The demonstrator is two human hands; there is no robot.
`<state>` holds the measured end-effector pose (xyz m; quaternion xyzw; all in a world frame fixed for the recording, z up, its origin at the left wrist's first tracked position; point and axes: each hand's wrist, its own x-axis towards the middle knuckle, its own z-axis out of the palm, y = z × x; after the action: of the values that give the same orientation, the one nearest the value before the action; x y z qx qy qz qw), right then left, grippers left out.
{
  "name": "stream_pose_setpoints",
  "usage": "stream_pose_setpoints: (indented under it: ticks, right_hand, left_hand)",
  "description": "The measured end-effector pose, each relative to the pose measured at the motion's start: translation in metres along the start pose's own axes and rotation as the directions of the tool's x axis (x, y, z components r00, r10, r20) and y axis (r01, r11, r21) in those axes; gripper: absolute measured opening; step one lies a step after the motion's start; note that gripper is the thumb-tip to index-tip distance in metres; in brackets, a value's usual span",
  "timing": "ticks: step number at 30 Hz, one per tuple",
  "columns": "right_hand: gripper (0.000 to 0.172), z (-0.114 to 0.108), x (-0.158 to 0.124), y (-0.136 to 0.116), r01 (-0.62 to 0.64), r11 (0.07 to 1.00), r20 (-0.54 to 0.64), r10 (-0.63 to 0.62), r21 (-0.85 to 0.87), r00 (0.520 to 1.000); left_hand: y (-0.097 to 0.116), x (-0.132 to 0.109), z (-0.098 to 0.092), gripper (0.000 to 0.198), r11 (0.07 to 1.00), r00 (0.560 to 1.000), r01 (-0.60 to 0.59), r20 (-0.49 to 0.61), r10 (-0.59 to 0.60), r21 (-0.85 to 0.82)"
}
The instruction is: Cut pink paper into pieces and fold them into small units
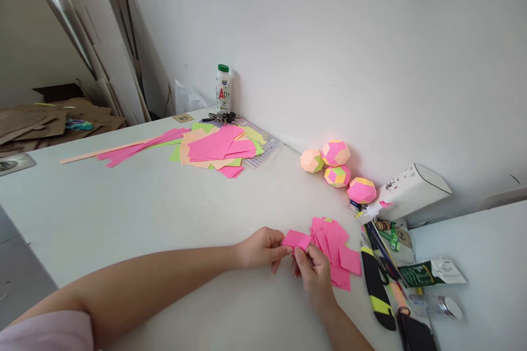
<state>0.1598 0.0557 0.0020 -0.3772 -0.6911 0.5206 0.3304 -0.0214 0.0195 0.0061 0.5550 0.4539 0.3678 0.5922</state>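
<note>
Pale and broad, your bench [144, 208] runs up to a plain white wall [288, 55]. Above its near part, a small pink paper piece [297, 238] is held between your two hands, its long axis lying roughly crosswise, from one hand toward the other. Your left hand [263, 248] pinches its left end between thumb and curled fingers; your right hand [316, 277] presses a thumb to its near right edge, the other fingers partly hidden. Both hands touch it, so neither is nearer. Just past your right hand lies a loose pile of mostly pink slips [331, 249]. Farther out, faceted paper balls [336, 176] rest near the wall, left of a white box [414, 189]. Well apart, to the far left, coloured sheets [216, 145] lie before a green-capped bottle [223, 90].
</note>
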Motion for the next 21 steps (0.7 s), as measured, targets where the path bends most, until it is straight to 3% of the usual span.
stream_pose_setpoints:
  ticks: [21]
  right_hand:
    - [0.032,-0.0003,-0.0015,-0.0015,0.057,0.997,-0.018,-0.058,-0.052,0.998]
  left_hand:
    - [0.0031,0.0002,-0.0008,0.037,0.999,0.999,-0.015,-0.032,0.014,-0.042]
